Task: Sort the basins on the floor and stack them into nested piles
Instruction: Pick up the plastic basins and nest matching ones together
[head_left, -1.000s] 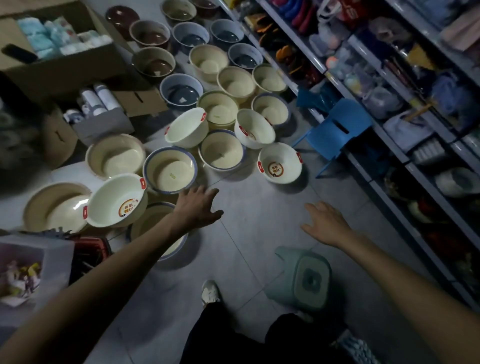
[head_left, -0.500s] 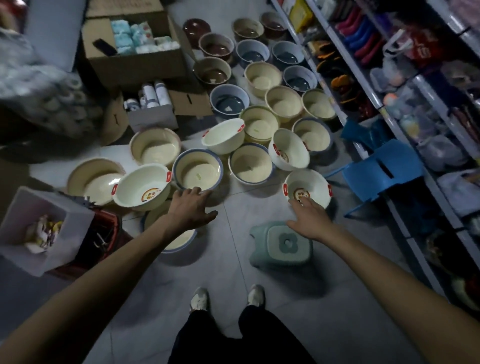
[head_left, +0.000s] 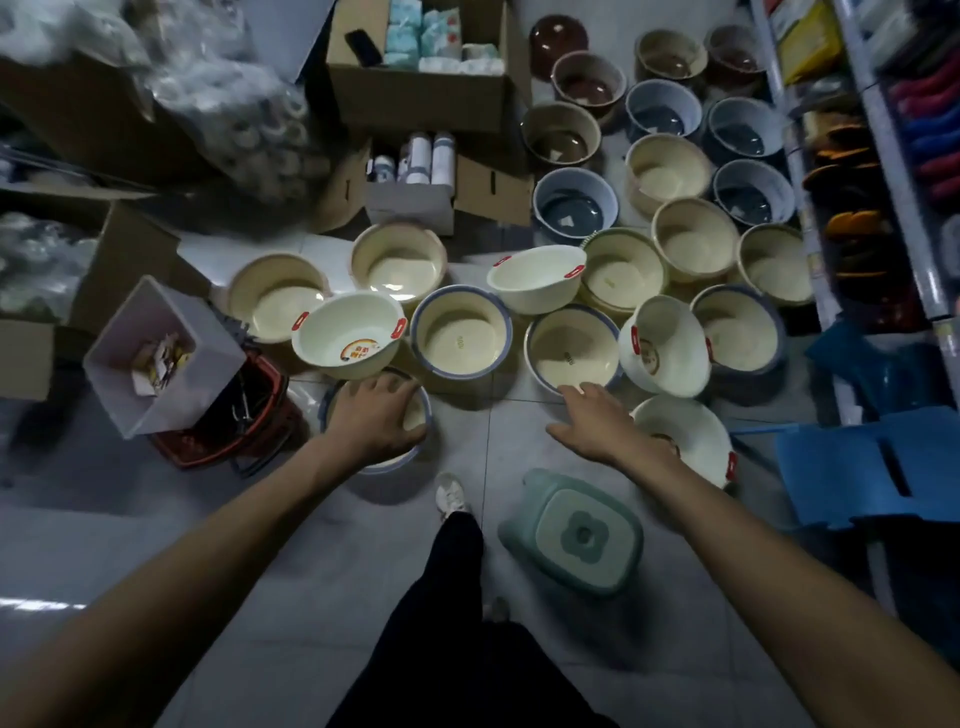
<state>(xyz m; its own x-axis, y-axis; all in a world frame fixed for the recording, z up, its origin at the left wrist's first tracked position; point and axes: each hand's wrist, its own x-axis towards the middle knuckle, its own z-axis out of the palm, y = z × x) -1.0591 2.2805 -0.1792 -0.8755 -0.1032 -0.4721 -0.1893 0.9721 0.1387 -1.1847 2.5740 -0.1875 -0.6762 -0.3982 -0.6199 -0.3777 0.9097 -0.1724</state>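
Left hand (head_left: 376, 418): fingers spread, palm down over the blue-rimmed basin (head_left: 421, 415) nearest the person, fingertips at its far rim; whether a grip has closed on it cannot be told. Right hand (head_left: 597, 421): open and flat, holding nothing, fingertips at the near rim of a second blue-rimmed basin (head_left: 571, 348); contact is not certain.

Just right of the right hand lies a white basin with red handles (head_left: 691, 436), partly hidden by the forearm. Beyond the left hand, a matching labelled white basin (head_left: 349, 332) rests tilted on its neighbours, beside another blue-rimmed one (head_left: 460, 332). Farther from both hands, cream, grey-blue and brown basins spread toward the shelving (head_left: 883, 156). A green stool (head_left: 576, 535) stands below the right forearm, a blue chair (head_left: 883, 467) to its right, and cardboard boxes (head_left: 415, 93) and a grey bin (head_left: 156, 353) beyond and left of the left hand.

Progress: judged barely begun. Basins sit mostly singly or loosely leaned; some cream ones by the shelving may be nested, not confirmable. No finished pile is evident, so nearly all sorting remains.

Change from half a second ago: the left hand has gone from the rim of the basin ahead to the nearer basin; the right hand has left the white red-handled basin for the blue-rimmed one; the view has tipped more steeply downward.
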